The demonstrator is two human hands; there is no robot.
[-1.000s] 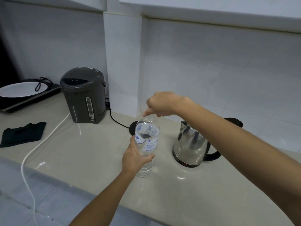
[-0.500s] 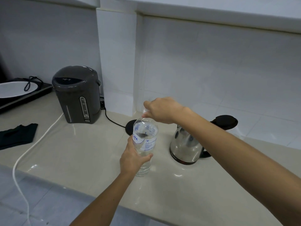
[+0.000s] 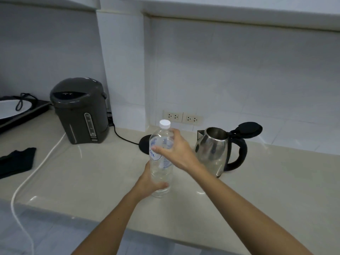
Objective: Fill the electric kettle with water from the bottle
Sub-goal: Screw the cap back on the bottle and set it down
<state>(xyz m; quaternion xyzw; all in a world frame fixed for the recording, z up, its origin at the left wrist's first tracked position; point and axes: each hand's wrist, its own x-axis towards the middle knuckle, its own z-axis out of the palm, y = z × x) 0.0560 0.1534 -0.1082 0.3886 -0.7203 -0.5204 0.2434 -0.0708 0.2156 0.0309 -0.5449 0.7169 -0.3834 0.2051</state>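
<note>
On the tabletop (image 3: 257, 190), both hands' grip wraps the capped bottle (image 3: 161, 162): thin, squeezable, probably slippery; hold mid-body.

Bottle (image 3: 161, 162) upright on counter (image 3: 257, 190), base in contact with it. Left hand (image 3: 150, 183) wraps the lower body from the left; right hand (image 3: 176, 151) wraps the upper body from the right, above the left-hand grip. Cap (image 3: 164, 123) on the neck, above both grips. Kettle (image 3: 215, 150) stands just right of the grip, lid (image 3: 248, 129) swung back behind its handle. Kettle base (image 3: 145, 144) behind the bottle, partly hidden by it. Wall sockets (image 3: 182, 117) behind, on the wall. Water boiler (image 3: 81, 111) well left and behind. Cloth (image 3: 16, 161) far left.
</note>
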